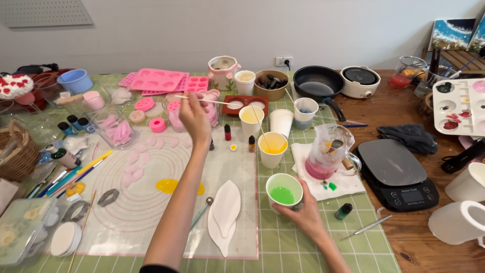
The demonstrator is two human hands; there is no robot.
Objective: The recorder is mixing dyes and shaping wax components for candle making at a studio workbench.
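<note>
The paper cup of green liquid (284,190) stands near the front edge of the table (404,106), on the green gridded mat (323,237), and we see the right hand (304,215) wrapped around its lower side, fingers closed on the wall, probably to steady it so the liquid stays level. The left hand (194,117) reaches well away toward the back of the table, pinching a thin wooden stick (214,101) that lies nearly level above a glass jar of pink pieces (194,112); the fingertip grip suits so slight a tool. Between the two hands stands a cup of yellow liquid (273,147) with another stick leaning in it. Just right of that, a glass pitcher with pink liquid (329,151) sits on a white paper towel (331,184), likely there to catch drips. A small green bottle (344,211) lies close by the right hand, and a white leaf-shaped mould (224,212) rests on the translucent ringed mat (141,202).
</note>
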